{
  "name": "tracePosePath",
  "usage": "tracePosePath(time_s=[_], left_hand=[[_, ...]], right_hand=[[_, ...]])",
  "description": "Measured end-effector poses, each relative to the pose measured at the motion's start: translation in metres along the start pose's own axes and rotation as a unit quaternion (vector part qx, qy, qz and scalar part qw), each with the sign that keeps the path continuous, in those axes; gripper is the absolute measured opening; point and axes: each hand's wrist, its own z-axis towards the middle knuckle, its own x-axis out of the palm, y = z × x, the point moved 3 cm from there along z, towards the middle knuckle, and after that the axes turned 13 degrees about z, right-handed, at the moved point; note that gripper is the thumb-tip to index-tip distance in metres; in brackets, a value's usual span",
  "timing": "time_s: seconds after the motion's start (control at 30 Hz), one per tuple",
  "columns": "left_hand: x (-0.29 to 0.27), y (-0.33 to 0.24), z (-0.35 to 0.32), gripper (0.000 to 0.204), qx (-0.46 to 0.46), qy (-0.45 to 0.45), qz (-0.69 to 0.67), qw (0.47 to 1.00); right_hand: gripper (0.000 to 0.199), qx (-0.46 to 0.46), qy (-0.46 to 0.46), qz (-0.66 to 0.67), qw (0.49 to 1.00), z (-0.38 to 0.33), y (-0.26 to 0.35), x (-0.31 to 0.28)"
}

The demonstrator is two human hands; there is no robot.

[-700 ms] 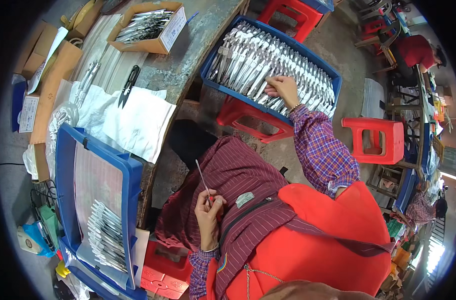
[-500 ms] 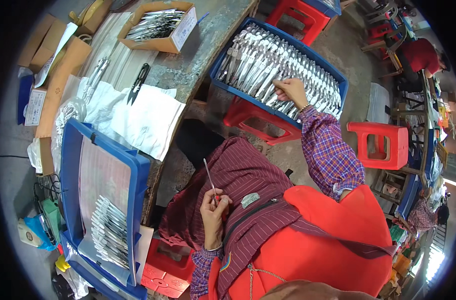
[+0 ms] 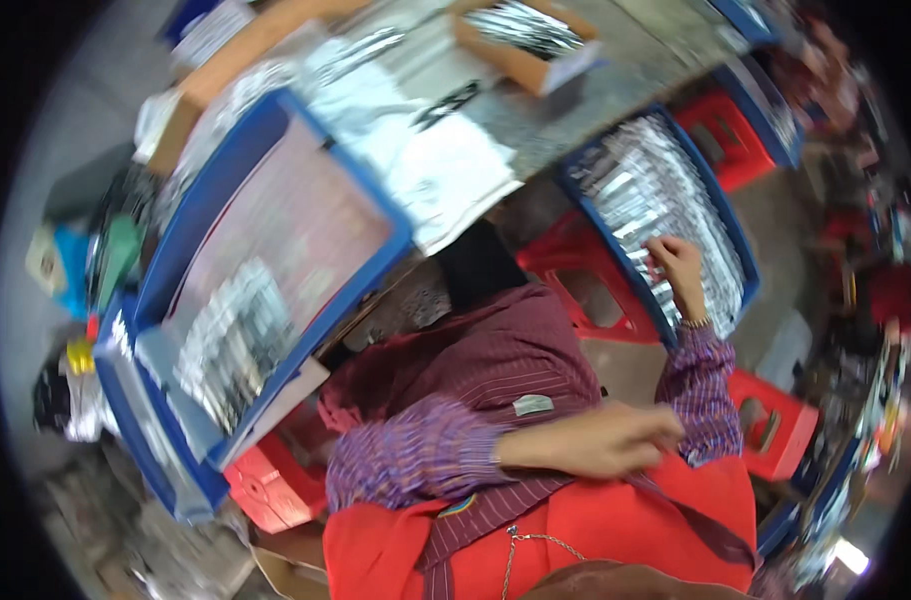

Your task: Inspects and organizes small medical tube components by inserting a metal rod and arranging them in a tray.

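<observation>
My right hand [image 3: 681, 272] reaches into a blue tray [image 3: 697, 152] at the right, packed with rows of slim silver pieces [image 3: 643, 200]. Its fingers are bent together at the pieces; whatever they grip is too small and blurred to name. My left hand [image 3: 605, 442] is across my body, over the red garment, smeared by motion, so its fingers and anything in them cannot be made out. To the left, a second blue tray [image 3: 383, 190] stands tilted and holds a fanned stack of similar silver pieces [image 3: 237, 335].
On the workbench are a cardboard box [image 3: 520, 68] of slim silver and dark pieces, a black-handled cutting tool [image 3: 447, 104] and white cloth or paper [image 3: 450, 175]. A red stool [image 3: 615, 305] stands beneath the right tray; another red stool [image 3: 775, 430] stands nearer at the right.
My left hand has swung right across my body; the slender red-handled tool it held no longer shows clearly. My right hand stays over the right tray. The view has turned, shifting everything.
</observation>
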Motion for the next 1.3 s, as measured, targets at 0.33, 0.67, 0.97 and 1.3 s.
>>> tracePosePath(time_s=[0.33, 0.67, 0.97, 1.3], left_hand=[[0.039, -0.078, 0.039, 0.026, 0.157, 0.169, -0.127, 0.965], [0.061, -0.122, 0.027, 0.018, 0.119, 0.233, -0.331, 0.907], [-0.016, -0.076, -0.035, 0.02, 0.239, 0.03, -0.141, 0.96], [-0.047, -0.013, -0.188, 0.013, -0.084, -0.319, -0.11, 0.938]], right_hand=[[0.018, -0.03, 0.095, -0.004, 0.995, -0.027, 0.032, 0.049], [0.017, -0.122, 0.199, 0.038, 0.972, -0.043, 0.074, 0.116], [0.017, -0.189, 0.318, 0.026, 0.929, -0.071, 0.139, 0.15], [0.029, -0.099, 0.647, 0.215, 0.725, -0.158, 0.204, 0.229]])
